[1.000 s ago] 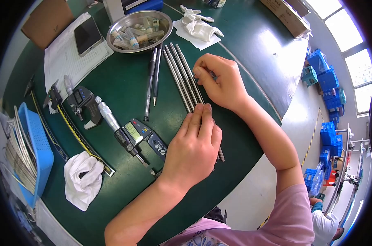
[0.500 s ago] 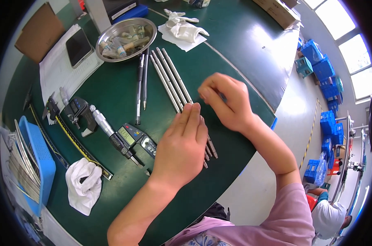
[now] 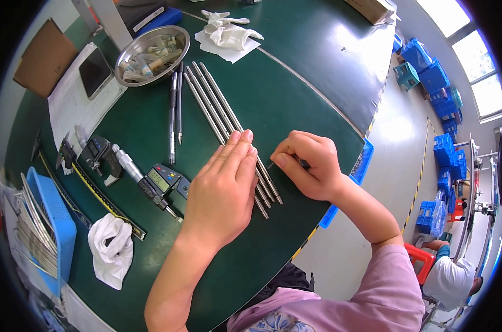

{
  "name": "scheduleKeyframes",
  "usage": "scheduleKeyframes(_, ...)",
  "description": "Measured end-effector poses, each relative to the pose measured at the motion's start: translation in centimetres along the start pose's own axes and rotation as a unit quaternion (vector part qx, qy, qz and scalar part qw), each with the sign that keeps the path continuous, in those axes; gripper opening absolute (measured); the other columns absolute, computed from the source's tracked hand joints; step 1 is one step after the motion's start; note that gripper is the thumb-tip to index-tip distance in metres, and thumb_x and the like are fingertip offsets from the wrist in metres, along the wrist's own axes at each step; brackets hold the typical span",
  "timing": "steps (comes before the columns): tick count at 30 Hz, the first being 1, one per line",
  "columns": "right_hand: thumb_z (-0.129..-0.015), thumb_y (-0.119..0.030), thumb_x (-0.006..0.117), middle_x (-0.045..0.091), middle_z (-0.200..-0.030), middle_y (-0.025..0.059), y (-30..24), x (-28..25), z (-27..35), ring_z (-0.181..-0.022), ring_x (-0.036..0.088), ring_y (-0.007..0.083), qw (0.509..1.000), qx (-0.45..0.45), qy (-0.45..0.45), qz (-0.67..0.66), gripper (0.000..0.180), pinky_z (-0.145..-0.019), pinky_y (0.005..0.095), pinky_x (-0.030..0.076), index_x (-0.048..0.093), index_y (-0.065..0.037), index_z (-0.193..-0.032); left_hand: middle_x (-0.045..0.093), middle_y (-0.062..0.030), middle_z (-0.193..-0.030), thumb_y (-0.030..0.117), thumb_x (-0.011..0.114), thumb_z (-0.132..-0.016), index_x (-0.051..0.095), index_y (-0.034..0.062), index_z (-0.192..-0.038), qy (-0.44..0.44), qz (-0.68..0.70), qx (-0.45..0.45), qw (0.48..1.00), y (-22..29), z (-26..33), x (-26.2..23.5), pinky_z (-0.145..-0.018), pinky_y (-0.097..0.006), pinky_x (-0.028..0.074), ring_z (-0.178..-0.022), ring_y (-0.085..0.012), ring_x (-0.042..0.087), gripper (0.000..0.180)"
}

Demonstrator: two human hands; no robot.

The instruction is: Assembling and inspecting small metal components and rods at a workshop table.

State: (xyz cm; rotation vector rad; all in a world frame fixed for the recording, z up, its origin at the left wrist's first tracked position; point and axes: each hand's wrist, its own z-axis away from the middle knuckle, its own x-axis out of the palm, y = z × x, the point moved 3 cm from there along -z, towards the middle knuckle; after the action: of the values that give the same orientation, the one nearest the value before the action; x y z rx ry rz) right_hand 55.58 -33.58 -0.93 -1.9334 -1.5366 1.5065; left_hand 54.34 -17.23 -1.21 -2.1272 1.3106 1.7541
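Three long steel rods lie side by side on the green table, running from the far middle toward me. My left hand lies flat on their near ends, fingers together, pressing them down. My right hand is closed around a thin pointed tool, whose tip touches the side of the rightmost rod just beside my left fingertips. The rods' near tips stick out from under my left palm.
Two pens lie left of the rods. A steel bowl of small parts, a phone, a digital caliper, a micrometer, a white cloth and a blue tray are on the left. Another person sits lower right.
My right hand has slid down along the rods from their middle to their near ends. My left hand has stayed flat on the rods.
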Motion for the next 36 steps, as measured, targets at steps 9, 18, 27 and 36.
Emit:
scheduleKeyframes(9, -0.074, 0.001, 0.059, 0.053, -0.063, 0.0071, -0.2, 0.1, 0.8, -0.048, 0.046, 0.0168, 0.999, -0.028, -0.021, -0.005, 0.001, -0.043, 0.027, 0.036, 0.058, 0.0, -0.073, 0.052, -0.0208, -0.121, 0.008, 0.049, -0.086, 0.053, -0.007, -0.11, 0.01, -0.005, 0.007, 1.0, -0.1, 0.0, 0.3, -0.097, -0.04, 0.041, -0.114, -0.0337, 0.05, 0.029)
scheduleKeyframes(18, -0.073, 0.0, 0.059, 0.053, -0.062, 0.0067, -0.7, 0.4, 0.9, -0.047, 0.048, 0.0161, 0.993, -0.088, -0.039, 0.063, 0.003, -0.043, 0.0268, 0.036, 0.059, -0.002, -0.071, 0.053, -0.021, -0.12, 0.009, 0.048, -0.087, 0.053, -0.0076, -0.109, 0.014, -0.014, 0.011, 1.0, 0.0, 0.0, 0.3, -0.097, -0.04, 0.041, -0.114, -0.0333, 0.051, 0.029)
scheduleKeyframes(27, -0.073, -0.003, 0.061, 0.05, -0.058, 0.008, -0.9, -0.6, 0.3, -0.047, 0.049, 0.0194, 0.991, 0.127, -0.029, 0.031, 0.005, -0.044, 0.0278, 0.039, 0.056, -0.001, -0.073, 0.053, -0.0214, -0.12, 0.008, 0.047, -0.087, 0.053, -0.0081, -0.109, 0.02, -0.015, 0.014, 1.0, 0.0, 0.1, 0.4, -0.097, -0.039, 0.041, -0.114, -0.0335, 0.051, 0.028)
scheduleKeyframes(36, -0.081, -0.007, 0.055, 0.051, -0.062, 0.0095, -1.3, -2.1, 1.0, -0.053, 0.051, 0.0222, 0.993, 0.111, -0.045, -0.02, 0.01, -0.05, 0.0306, 0.04, 0.052, 0.0, -0.074, 0.052, -0.0218, -0.121, 0.006, 0.052, -0.082, 0.053, -0.0075, -0.108, 0.037, -0.025, 0.021, 0.999, 0.1, 0.2, 0.7, -0.097, -0.041, 0.041, -0.114, -0.0342, 0.05, 0.03)
